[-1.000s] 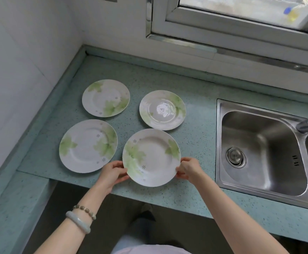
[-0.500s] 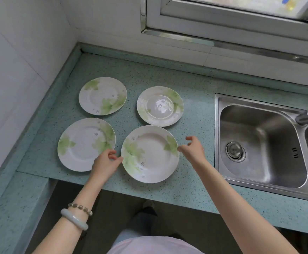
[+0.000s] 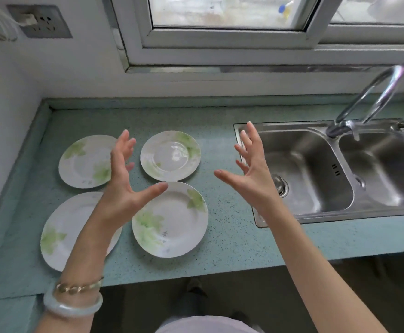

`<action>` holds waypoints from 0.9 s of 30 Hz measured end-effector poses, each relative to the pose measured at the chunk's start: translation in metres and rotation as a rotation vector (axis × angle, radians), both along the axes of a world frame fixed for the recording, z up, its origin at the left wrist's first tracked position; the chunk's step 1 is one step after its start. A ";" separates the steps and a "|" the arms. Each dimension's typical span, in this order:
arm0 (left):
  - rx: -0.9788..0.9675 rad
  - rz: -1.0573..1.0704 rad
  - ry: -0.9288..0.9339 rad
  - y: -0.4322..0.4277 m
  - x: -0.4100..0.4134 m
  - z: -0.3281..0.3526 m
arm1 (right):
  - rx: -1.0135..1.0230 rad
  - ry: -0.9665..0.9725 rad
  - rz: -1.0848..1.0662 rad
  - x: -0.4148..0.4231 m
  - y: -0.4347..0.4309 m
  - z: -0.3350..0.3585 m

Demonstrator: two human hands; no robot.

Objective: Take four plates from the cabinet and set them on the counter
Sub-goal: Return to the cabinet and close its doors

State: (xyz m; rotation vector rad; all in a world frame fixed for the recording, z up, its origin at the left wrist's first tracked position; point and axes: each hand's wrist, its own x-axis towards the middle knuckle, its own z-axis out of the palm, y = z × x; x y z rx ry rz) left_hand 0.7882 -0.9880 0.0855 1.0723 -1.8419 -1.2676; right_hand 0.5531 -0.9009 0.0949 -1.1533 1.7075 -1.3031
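Plates (image 3: 177, 227) inside counter (image 3: 232, 241) edge; left hand (image 3: 121, 188), right hand (image 3: 256, 179) spread above.

Single wide-angle view from head height, taken just above the front edge of the speckled pale-green counter (image 3: 229, 236), pointed forward and steeply down. Faces the white back wall (image 3: 196, 87) and the grey-framed window (image 3: 229, 37) at the top of frame, with the double stainless-steel sink (image 3: 311, 152) at right. Close in: counter spanning the full width, straight lines bowed toward the edges.
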 end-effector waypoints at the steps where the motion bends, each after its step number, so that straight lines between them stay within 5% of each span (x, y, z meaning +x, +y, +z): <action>1: -0.006 -0.055 0.010 -0.004 -0.011 0.004 | -0.001 -0.004 -0.033 -0.007 0.007 0.003; 18: -0.055 -0.821 0.153 0.116 -0.213 0.017 | -0.101 0.030 -0.787 -0.077 0.259 0.032; 27: -0.060 -1.160 0.209 0.323 -0.240 0.022 | -0.133 0.069 -1.158 -0.021 0.481 0.028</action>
